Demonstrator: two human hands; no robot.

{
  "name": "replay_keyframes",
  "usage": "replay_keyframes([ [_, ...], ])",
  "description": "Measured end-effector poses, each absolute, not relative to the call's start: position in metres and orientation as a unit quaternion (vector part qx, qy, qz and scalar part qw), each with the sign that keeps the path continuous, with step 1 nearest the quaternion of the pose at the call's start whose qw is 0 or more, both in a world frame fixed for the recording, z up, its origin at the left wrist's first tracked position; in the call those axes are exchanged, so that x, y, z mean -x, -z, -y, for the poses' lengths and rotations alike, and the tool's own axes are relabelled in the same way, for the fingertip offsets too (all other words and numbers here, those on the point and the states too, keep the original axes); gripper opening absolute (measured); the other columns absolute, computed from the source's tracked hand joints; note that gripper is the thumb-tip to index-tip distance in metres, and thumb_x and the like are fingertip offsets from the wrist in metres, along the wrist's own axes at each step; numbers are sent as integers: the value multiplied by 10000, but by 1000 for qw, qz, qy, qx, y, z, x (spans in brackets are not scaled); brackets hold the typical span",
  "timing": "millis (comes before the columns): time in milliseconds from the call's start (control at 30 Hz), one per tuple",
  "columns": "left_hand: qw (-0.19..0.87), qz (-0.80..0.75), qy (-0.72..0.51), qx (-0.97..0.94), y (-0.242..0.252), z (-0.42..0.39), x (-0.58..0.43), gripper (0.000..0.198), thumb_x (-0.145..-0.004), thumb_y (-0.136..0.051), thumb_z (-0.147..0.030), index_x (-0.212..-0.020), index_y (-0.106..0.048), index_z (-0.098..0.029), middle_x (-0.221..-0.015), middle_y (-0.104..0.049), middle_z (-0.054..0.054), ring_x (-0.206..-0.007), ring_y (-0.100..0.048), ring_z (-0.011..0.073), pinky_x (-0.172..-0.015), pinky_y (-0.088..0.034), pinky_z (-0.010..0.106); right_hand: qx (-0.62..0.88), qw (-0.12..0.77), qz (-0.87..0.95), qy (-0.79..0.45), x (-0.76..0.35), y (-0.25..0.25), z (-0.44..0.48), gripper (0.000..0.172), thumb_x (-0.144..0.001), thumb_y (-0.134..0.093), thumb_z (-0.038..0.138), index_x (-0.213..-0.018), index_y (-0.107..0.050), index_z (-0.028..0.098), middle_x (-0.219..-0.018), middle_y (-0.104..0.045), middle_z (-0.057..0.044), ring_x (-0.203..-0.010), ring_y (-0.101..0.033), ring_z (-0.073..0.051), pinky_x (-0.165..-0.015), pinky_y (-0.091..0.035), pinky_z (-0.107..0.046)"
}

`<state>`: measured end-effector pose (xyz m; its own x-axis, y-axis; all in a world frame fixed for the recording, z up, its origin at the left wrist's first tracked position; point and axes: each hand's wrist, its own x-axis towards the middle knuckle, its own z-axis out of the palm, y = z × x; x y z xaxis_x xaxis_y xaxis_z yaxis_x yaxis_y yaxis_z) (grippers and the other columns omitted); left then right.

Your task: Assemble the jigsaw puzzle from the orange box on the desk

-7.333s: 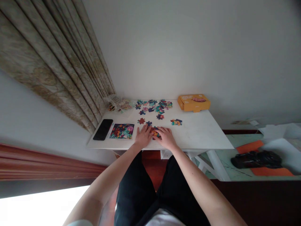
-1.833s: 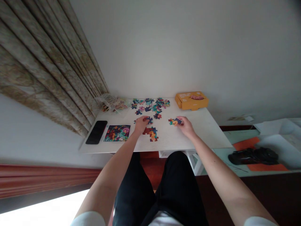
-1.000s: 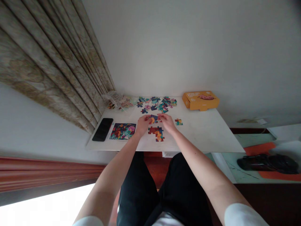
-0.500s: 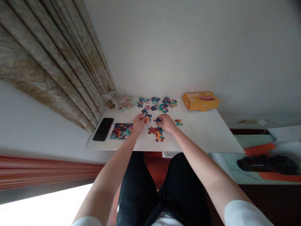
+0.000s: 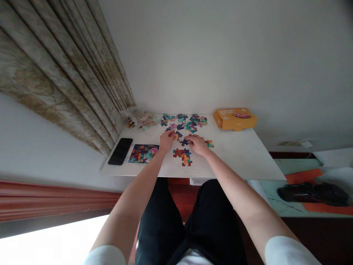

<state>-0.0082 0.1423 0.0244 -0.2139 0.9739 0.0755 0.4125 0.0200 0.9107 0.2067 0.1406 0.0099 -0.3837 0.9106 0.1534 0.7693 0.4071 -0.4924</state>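
My left hand (image 5: 167,141) is closed on a blue puzzle piece with a yellow-orange patch (image 5: 178,136), tilted on the white table. Close to it, the fingers of my right hand (image 5: 198,144) are closed at the edge of a dark blue puzzle piece (image 5: 184,142). The two pieces lie near each other; whether they touch I cannot tell. Nearer to me sits a small joined section of red and orange puzzle pieces (image 5: 185,156). Just right of my right hand lies a teal and yellow piece (image 5: 209,143), partly covered by the hand.
Loose puzzle pieces (image 5: 193,123) are spread along the back of the table (image 5: 242,158). A printed picture card (image 5: 142,154) and a black phone (image 5: 120,151) lie at left, with a clear plastic bag (image 5: 136,117) behind. A yellow box (image 5: 235,119) stands back right.
My left hand has moved right with its blue and yellow piece, which is now turned and closer to the dark blue one. My right hand has shifted slightly right and lower.
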Motion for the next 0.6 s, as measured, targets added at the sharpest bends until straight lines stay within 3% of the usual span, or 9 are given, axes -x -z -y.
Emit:
replay_keyframes([
  [233, 306, -668, -392, -554, -22, -151, 19, 300, -867, -634, -109, -1096, -808, -192, -915, -793, 75, -920, -726, 220, -951, -573, 375, 567, 180, 795, -116, -216, -14, -138, 359, -1011, -496, 215, -1287, -717, 277, -1456, -643, -109, -1309, -522, -386, -1030, -432, -606],
  [333, 246, -639, -364, -632, -26, -150, 20, 282, -864, -644, -90, -1061, -809, -206, -1064, -782, 85, -1082, -704, 234, -1066, -524, 383, 564, 192, 795, -112, -214, -16, -138, 346, -1002, -530, 223, -1294, -711, 262, -1429, -658, -121, -1314, -527, -384, -1052, -419, -615],
  [433, 155, -609, -358, -690, -25, -133, 17, 263, -897, -617, -91, -1067, -793, -186, -1251, -723, 126, -1232, -643, 265, -1148, -465, 424, 499, 205, 829, -147, -208, -15, -142, 391, -952, -600, 168, -1306, -711, 289, -1437, -660, -74, -1327, -551, -327, -1093, -436, -541],
  [600, 115, -538, -326, -769, -13, -68, 7, 259, -935, -568, -102, -1071, -767, -195, -1197, -726, 118, -1156, -672, 254, -1086, -518, 433, 454, 191, 842, -221, -198, -7, -154, 512, -871, -687, 96, -1338, -704, 305, -1269, -748, -68, -1198, -656, -271, -1067, -494, -426],
])
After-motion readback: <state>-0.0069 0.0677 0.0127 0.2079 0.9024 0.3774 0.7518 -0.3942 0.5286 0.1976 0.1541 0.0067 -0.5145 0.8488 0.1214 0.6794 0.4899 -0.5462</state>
